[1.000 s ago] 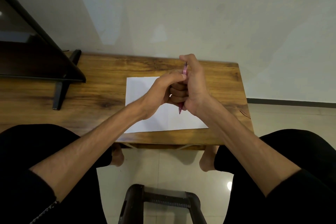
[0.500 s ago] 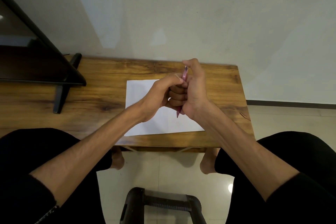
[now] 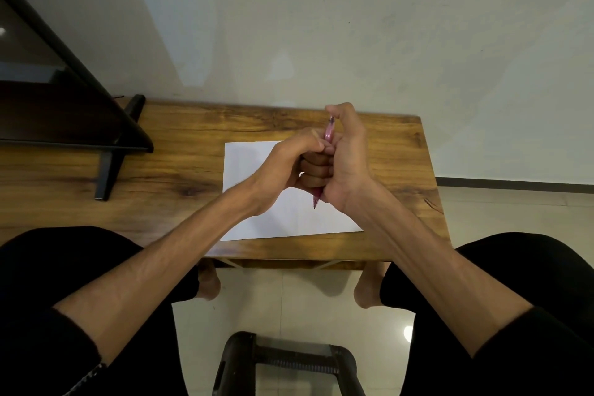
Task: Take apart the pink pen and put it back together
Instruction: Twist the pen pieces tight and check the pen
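Note:
The pink pen (image 3: pixel 329 132) stands roughly upright above the white paper, gripped in the fist of my right hand (image 3: pixel 345 154). Its upper end sticks out above the fingers and its pointed tip pokes out below the fist. The right thumb is raised beside the pen's top. My left hand (image 3: pixel 286 164) presses against the right one, its thumb and forefinger pinching the pen's upper barrel. Most of the barrel is hidden by the fingers.
A white sheet of paper (image 3: pixel 250 157) lies on the wooden table (image 3: pixel 180 151). A dark monitor (image 3: pixel 48 100) on a black stand (image 3: pixel 107 170) fills the table's left side. A dark stool (image 3: pixel 286 360) stands on the tiled floor between my knees.
Both hands have stayed together around the pen, shifting slightly down and toward me. The right thumb has lifted a little higher beside the pen's top.

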